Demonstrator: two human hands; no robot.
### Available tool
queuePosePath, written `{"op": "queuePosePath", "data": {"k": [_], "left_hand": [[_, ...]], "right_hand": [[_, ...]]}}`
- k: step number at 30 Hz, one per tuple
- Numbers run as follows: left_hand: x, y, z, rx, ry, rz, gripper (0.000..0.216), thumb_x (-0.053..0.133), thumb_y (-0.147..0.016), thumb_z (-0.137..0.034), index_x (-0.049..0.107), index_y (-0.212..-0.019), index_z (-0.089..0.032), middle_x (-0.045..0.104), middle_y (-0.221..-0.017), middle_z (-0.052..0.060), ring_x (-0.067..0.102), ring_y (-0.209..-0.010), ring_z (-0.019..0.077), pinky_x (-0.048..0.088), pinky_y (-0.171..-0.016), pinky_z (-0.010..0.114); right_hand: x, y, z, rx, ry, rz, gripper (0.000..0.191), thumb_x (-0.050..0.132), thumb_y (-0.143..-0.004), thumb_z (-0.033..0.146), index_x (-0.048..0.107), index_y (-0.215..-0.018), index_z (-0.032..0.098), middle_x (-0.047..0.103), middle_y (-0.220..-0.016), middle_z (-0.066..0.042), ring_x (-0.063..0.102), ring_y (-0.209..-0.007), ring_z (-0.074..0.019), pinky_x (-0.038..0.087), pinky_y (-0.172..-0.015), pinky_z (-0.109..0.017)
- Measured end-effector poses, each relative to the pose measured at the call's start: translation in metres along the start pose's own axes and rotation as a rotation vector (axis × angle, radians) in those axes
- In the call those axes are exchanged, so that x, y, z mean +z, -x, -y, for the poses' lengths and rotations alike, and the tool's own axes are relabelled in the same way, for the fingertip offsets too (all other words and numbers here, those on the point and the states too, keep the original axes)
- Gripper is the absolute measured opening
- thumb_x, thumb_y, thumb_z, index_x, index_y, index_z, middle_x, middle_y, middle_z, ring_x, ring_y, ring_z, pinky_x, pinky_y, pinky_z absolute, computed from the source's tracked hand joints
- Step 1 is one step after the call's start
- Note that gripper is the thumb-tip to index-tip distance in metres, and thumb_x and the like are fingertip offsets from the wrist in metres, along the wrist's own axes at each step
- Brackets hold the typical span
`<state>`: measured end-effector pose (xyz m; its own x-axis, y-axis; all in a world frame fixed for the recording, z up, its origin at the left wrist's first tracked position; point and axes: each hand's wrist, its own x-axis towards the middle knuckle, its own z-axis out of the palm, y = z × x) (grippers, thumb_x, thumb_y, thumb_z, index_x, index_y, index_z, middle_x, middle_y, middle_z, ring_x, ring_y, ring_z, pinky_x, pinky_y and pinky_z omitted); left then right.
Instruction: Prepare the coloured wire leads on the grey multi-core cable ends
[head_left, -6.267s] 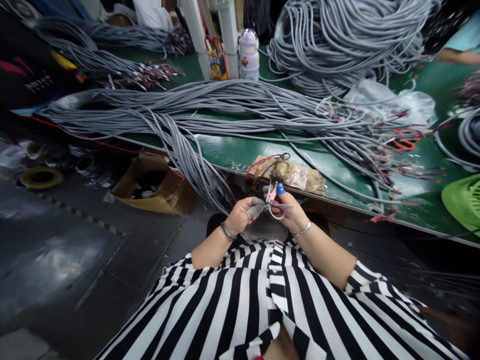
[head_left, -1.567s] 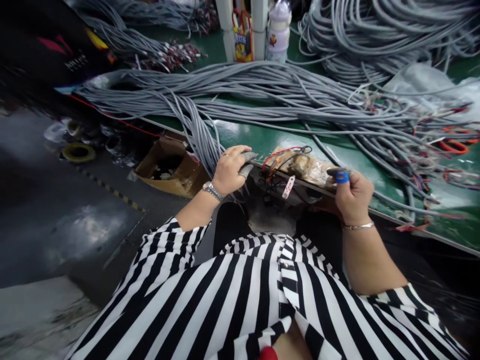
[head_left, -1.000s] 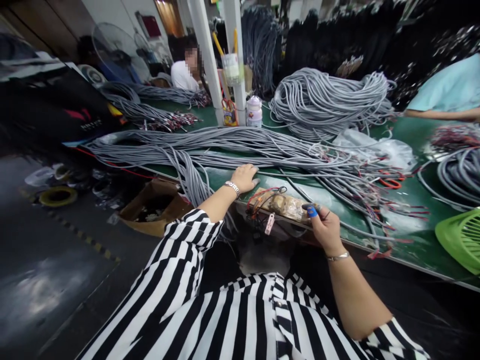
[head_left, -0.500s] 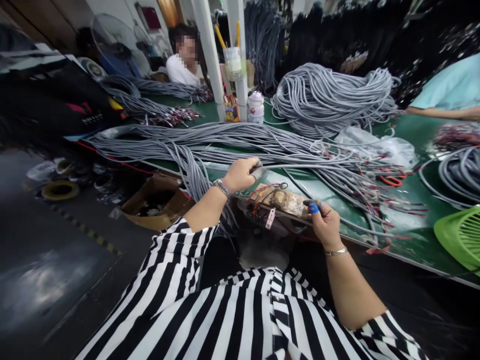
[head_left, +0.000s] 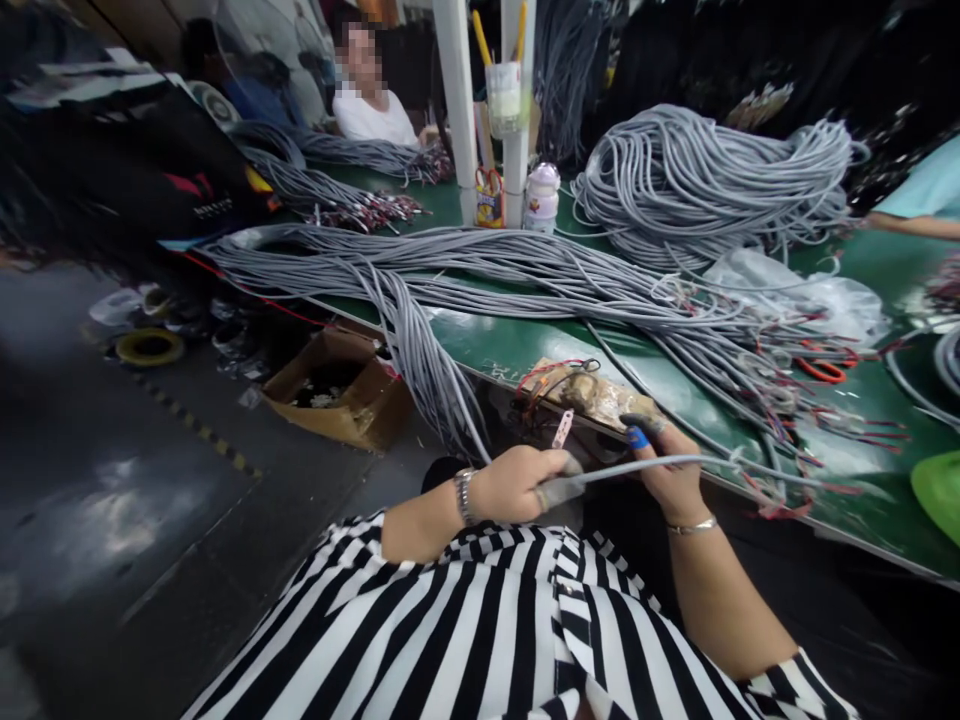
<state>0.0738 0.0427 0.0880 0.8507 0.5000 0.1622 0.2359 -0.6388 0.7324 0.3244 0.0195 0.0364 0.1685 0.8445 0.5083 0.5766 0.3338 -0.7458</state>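
Observation:
My left hand (head_left: 529, 485), with covered fingertips, is closed round a grey cable (head_left: 611, 470) just in front of my body. From that hand the cable runs right, crossing my right hand and reaching the stripped wire ends on the bench. My right hand (head_left: 671, 465) has blue tape on the thumb and a dark covering on a finger. Its thumb and finger are pinched together at the right end of a tape-wrapped block (head_left: 600, 395); whatever lies between them is hidden. Red and black wires and a small pink tag (head_left: 562, 428) hang by the block.
Long grey cable bundles (head_left: 487, 265) cover the green bench (head_left: 480, 345), one drooping over its front edge. Behind lie a big cable coil (head_left: 712, 185), a plastic bag (head_left: 799, 295) and orange-handled scissors (head_left: 821, 365). A cardboard box (head_left: 337, 385) stands on the floor. A person (head_left: 371, 110) sits opposite.
My left hand has come back from the bench edge towards my body, drawing the grey cable across my right hand. My right hand stays by the block. The view has shifted slightly left.

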Motion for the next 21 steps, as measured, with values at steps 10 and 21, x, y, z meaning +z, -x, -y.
{"op": "queuePosePath", "data": {"k": [10,21], "left_hand": [[0.041,0.123,0.072,-0.27,-0.148,-0.135,0.019,0.045,-0.089,-0.033,0.058,-0.081,-0.021,0.063,-0.065,0.001,0.059,-0.058,0.0154,0.044,-0.057,0.026],[0.054,0.078,0.061,-0.353,0.867,-0.384,0.051,0.052,-0.089,-0.05,0.043,-0.129,-0.02,0.067,-0.102,0.011,0.064,-0.066,0.013,0.046,-0.051,0.022]], "right_hand": [[0.042,0.02,0.056,0.297,-0.517,0.566,0.025,0.06,-0.086,0.042,0.068,-0.095,0.02,0.064,-0.077,-0.004,0.059,-0.068,-0.0155,0.05,-0.065,-0.028],[0.109,0.039,0.062,0.274,-0.556,0.7,0.031,0.057,-0.086,0.048,0.063,-0.076,0.019,0.061,-0.065,0.0,0.053,-0.056,-0.0121,0.047,-0.058,-0.026]]}}
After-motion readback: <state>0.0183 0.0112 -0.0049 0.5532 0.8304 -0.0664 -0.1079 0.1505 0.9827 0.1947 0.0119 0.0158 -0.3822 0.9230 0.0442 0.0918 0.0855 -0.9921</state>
